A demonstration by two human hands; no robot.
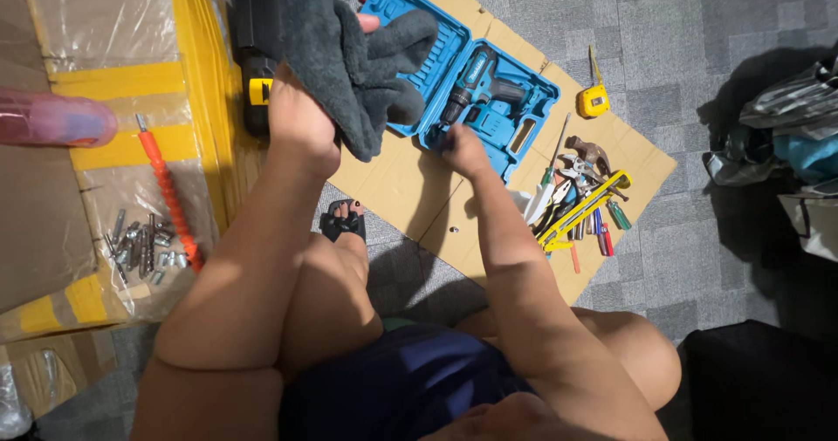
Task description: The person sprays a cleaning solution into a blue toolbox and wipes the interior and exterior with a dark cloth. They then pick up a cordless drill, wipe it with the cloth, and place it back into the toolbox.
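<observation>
My left hand (pixel 301 118) is raised and grips a dark grey cloth (pixel 349 57) that hangs over the left half of an open blue tool case (pixel 515 140). A blue and black cordless drill (pixel 478 85) lies in the case. My right hand (pixel 460 149) rests on the case's near edge, just below the drill's chuck; whether it holds anything is hidden. The case sits on a flattened sheet of cardboard (pixel 410 188) on the floor.
A pile of hand tools (pixel 580 197) and a yellow tape measure (pixel 592 101) lie right of the case. At left, a taped cardboard box (pixel 131 83) carries several metal bits (pixel 140 249) and an orange flexible shaft (pixel 166 188). Bags (pixel 790 144) stand far right.
</observation>
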